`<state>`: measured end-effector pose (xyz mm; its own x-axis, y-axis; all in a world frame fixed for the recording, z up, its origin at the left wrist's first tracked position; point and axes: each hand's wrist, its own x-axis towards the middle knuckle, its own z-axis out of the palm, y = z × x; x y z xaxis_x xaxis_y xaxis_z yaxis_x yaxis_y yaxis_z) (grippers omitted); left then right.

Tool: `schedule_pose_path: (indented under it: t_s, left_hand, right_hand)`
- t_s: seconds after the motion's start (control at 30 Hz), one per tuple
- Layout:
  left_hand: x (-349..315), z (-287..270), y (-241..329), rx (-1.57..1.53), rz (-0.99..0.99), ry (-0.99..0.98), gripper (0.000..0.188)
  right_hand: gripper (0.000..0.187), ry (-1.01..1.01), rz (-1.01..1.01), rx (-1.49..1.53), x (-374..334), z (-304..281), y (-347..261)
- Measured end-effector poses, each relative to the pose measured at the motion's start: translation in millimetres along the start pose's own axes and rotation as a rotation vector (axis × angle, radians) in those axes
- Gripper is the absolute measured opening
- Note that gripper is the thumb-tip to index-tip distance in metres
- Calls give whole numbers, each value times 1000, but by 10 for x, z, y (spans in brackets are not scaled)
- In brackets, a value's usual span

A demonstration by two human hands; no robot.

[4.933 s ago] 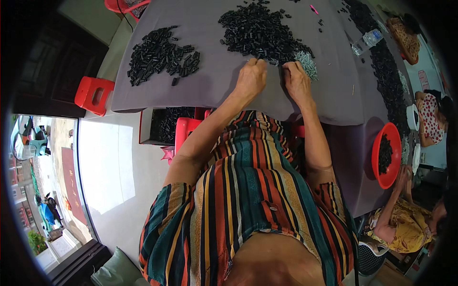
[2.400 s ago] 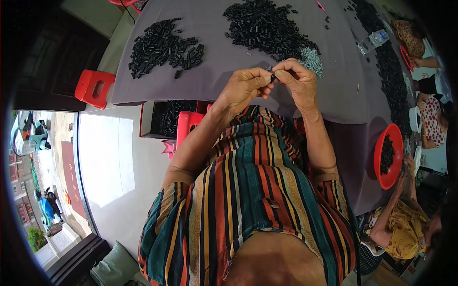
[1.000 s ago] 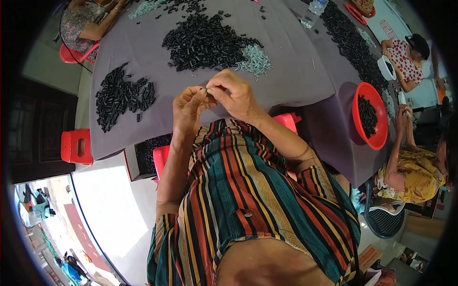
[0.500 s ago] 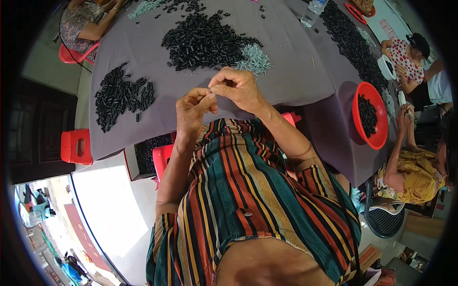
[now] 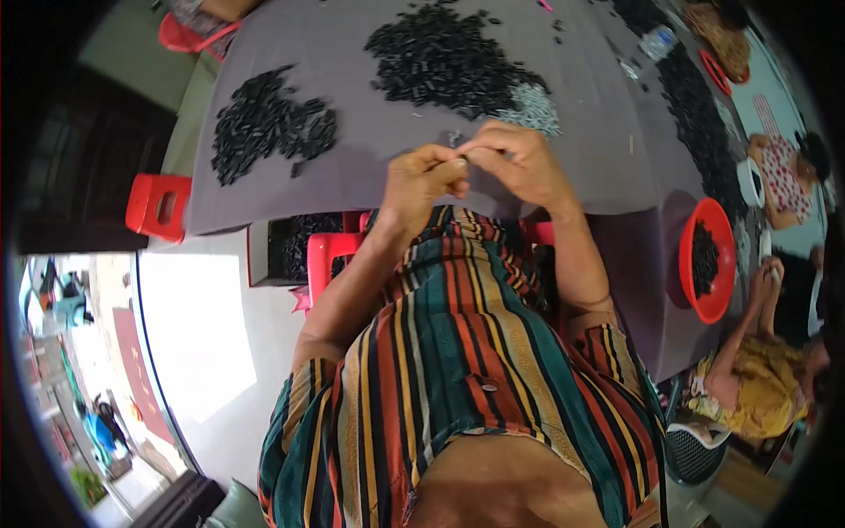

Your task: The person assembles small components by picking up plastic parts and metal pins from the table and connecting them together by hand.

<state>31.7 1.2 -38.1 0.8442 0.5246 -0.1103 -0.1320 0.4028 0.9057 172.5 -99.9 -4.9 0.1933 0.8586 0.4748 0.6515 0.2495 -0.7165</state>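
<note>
So I'm pinching with both my left hand (image 5: 421,187) and right hand (image 5: 524,167), tips right together; can't tell what's between them. Two black piles, one left (image 5: 273,125) and one far (image 5: 444,62), are lying ahead. One grey pile (image 5: 532,107) is crowding my right hand. One red bowl (image 5: 723,264) is sitting right, one bottle (image 5: 657,42) far right, one red stool (image 5: 158,207) standing left.
</note>
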Motion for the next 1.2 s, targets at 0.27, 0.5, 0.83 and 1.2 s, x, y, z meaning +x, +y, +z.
schedule_pose_path:
  t_s: [0.27,0.5,0.83,1.2]
  left_hand:
    - [-187,207,-29,98,-182,-421,8]
    - [-234,244,-89,101,-185,-508,6]
    - [-206,224,-111,129,-177,-490,7]
    - [-166,193,-32,101,-185,-329,5]
  right_hand:
    - [6,299,432,73,-48,-77,439]
    - [22,133,79,-418,-37,408,584]
    - [5,62,126,-511,-13,334,547]
    - [10,267,409,205,-5,201,551]
